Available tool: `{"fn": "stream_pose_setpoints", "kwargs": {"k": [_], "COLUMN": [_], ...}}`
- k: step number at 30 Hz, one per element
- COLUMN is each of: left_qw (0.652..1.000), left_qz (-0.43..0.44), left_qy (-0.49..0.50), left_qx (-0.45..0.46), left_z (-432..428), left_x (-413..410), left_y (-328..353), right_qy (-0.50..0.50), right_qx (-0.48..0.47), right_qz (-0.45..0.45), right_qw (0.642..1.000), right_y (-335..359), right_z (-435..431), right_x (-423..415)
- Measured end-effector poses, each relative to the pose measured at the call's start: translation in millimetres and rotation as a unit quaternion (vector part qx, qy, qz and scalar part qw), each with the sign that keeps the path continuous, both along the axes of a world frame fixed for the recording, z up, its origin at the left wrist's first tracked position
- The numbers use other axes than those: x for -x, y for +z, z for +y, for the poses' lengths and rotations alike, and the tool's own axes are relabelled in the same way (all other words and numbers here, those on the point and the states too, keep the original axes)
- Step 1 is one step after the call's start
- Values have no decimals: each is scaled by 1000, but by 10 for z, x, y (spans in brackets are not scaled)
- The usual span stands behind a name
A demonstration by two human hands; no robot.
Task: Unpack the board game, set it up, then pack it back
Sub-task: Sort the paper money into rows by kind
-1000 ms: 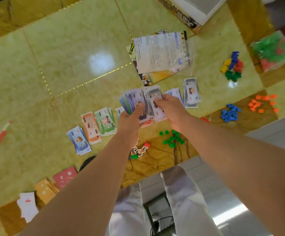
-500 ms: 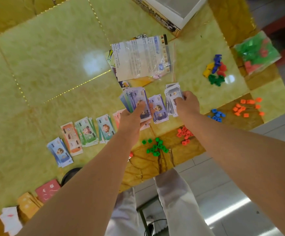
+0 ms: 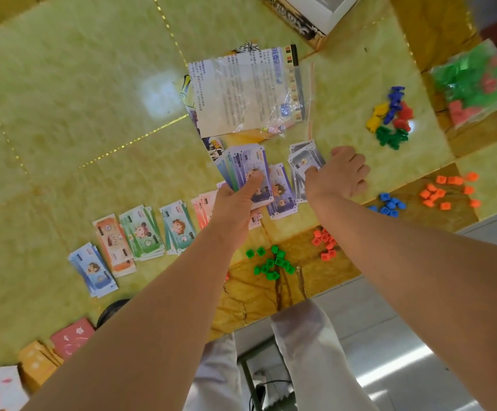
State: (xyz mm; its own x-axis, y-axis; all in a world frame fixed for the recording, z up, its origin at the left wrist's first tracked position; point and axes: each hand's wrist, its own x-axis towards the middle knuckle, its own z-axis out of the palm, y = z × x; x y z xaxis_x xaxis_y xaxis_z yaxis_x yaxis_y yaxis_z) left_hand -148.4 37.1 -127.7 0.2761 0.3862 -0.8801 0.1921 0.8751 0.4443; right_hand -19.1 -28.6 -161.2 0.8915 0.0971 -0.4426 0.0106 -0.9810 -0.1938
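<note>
Lying in a row on the bench [image 3: 78, 99], from the left, are blue banknotes [image 3: 93, 269], orange banknotes [image 3: 113, 244], green banknotes [image 3: 142, 232] and teal banknotes [image 3: 177, 228]. Right of them the left hand [image 3: 235, 203] grips a fan of purple banknotes [image 3: 247, 167], thumb on top. Further right, the right hand [image 3: 340, 173] pinches the grey banknotes [image 3: 303, 161] lying on the bench, thumb on top and fingers curled. Blue cubes [image 3: 389, 203] lie near its right side.

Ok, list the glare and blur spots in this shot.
Head view: a white glare patch sits on the glossy table; the clear bag over the rule sheet glints; the bag of green and red pieces at the right edge is blurred.
</note>
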Motion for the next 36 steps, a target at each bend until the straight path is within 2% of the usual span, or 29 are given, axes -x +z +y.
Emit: {"fn": "stream_pose_setpoints", "kwargs": {"k": [2,4,6,8,10,13,20,25,28,31,36], "left_qw": [1000,1000,999,999,999,998,999,999,998,998,995], "left_qz": [5,0,-16,-26,-35,-59,42,22,47,36,78], "left_qy": [-3,-15,-38,-42,-2,25,25,29,20,22,23], "left_qx": [-1,-5,-12,-11,6,8,-21,-23,-40,-42,-52], "left_z": [18,33,38,49,76,148,173,127,91,62,45], "left_x": [-15,-21,-21,-9,6,91,281,372,416,437,486], "left_y": [13,33,58,80,92,179,238,296,313,358,353], "right_qy": [21,56,50,25,17,22,8,-3,-16,-28,-66], "right_qx": [-59,-172,-265,-298,-304,-321,-341,-356,-355,-356,-326], "right_qz": [-28,-11,116,256,282,254,322,341,343,349,302], "right_qw": [998,983,956,919,910,912,883,870,869,866,893], "right_y": [57,127,239,310,303,321,490,501,501,504,497], "right_z": [12,49,119,188,248,322,328,256,222,197,118], "right_x": [34,92,153,229,287,386,525,611,638,661,628]}}
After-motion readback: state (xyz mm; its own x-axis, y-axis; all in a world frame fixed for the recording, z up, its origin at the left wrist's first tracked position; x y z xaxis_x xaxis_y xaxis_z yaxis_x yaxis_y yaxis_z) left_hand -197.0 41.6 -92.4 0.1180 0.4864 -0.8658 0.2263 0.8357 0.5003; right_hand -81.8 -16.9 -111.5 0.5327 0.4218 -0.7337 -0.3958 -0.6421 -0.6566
